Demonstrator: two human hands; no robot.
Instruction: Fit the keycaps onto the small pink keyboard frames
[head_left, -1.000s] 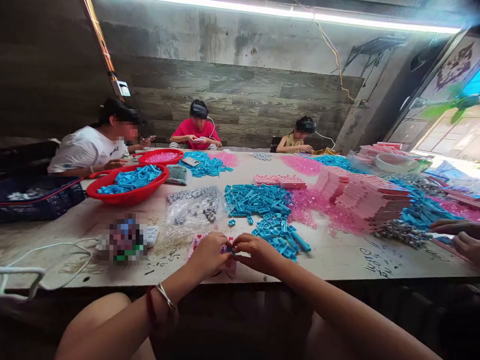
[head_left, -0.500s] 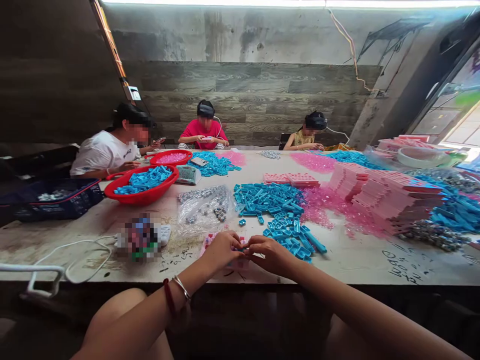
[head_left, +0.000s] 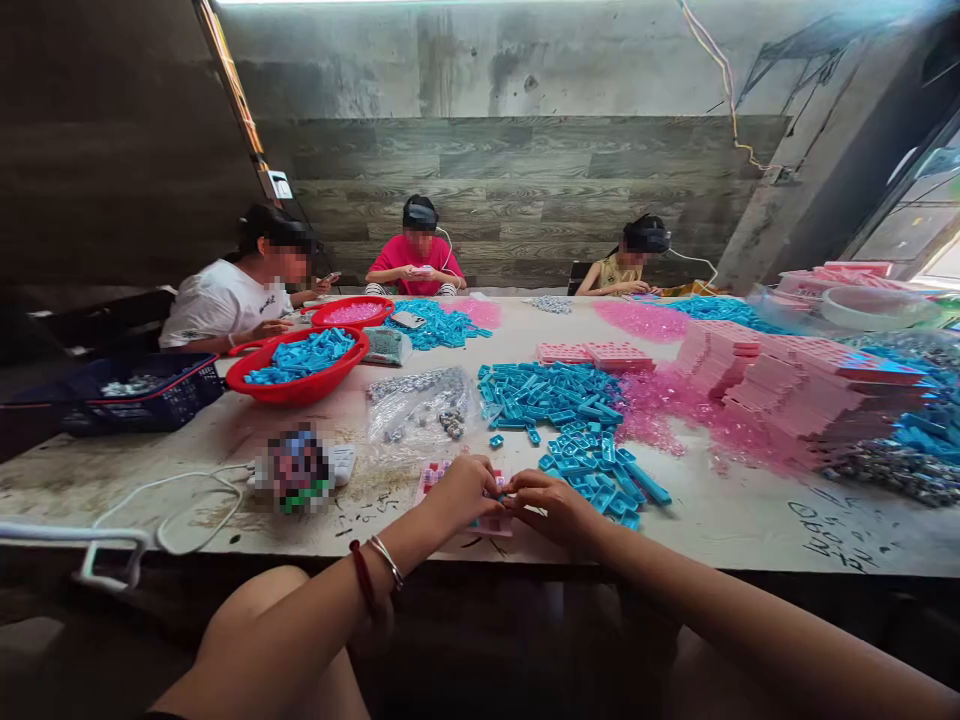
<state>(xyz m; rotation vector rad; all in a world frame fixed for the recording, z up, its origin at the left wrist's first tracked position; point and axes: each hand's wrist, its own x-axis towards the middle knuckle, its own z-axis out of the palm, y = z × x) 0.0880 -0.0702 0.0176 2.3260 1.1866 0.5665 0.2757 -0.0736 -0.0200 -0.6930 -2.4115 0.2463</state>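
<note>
My left hand (head_left: 466,492) and my right hand (head_left: 553,506) meet at the table's near edge, fingertips pinched together. Between them shows a bit of a small blue plastic piece (head_left: 501,495), mostly covered by the fingers. Beneath the hands lies a pink plastic panel (head_left: 433,478) with pink and reddish squares; my left hand hides much of it. Just beyond my right hand, loose blue plastic pieces (head_left: 592,465) of short and long hollow shapes spread out, with a larger blue pile (head_left: 547,395) behind them.
Stacked pink panels (head_left: 817,385) and pink clear bits (head_left: 667,405) lie to the right. A clear plastic bag (head_left: 420,415) holds small metallic parts. Left are a red basin (head_left: 300,370) of blue pieces, a dark basket (head_left: 150,395) and a white cable (head_left: 180,490). Three people sit across the table.
The whole view has shifted slightly, so the scene sits a little farther right. Both hands stay together over the pink panel, their fingers only slightly moved.
</note>
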